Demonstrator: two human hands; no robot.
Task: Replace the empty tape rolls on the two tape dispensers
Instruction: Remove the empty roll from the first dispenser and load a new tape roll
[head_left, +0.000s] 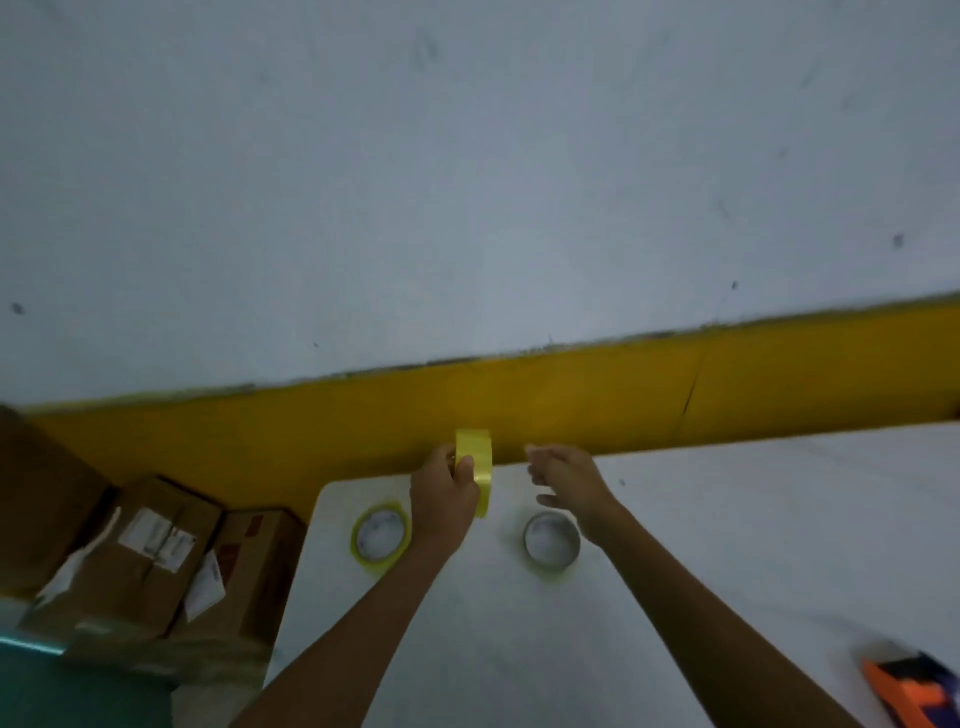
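Note:
My left hand (441, 496) grips a yellow tape roll (475, 467), holding it upright on edge above the far part of the white table (727, 519). My right hand (569, 480) hovers just to the right of it, fingers spread, holding nothing. A second yellow tape roll (379, 538) lies flat on the table left of my left wrist. A grey, nearly bare roll (551, 540) lies flat under my right wrist. An orange and dark tape dispenser (914, 686) shows partly at the lower right edge.
Several cardboard boxes (150, 551) with white labels stand on the floor left of the table. A yellow band (675, 389) runs along the base of the pale wall behind the table. A green surface (62, 680) sits at the lower left.

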